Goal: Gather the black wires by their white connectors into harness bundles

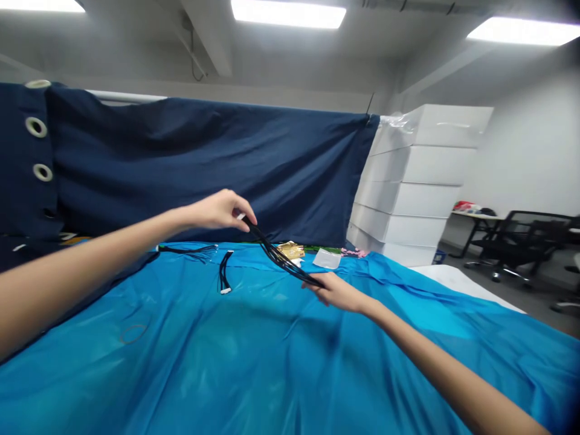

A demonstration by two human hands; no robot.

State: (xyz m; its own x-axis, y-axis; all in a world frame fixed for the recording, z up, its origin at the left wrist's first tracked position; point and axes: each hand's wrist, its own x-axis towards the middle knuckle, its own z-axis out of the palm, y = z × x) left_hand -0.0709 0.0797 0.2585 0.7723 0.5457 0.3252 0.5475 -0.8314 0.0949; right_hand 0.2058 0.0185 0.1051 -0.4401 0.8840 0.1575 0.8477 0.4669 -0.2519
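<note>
The left hand [216, 210] and right hand [338, 291] pinch a black wire bunch [280, 258]; a loose pinch could let it slip and tangle.

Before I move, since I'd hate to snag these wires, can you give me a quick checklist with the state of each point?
1. Left hand grips the black wire bundle beside its white connector: ok.
2. Right hand is closed around the bundle lower down: ok.
3. Connector at the right-hand end: cannot tell, that end is hidden in the grip.
4. Wires free of knots: cannot tell, too fine to make out.
5. Short black cable on the blue sheet lies apart from both hands: ok.
</note>
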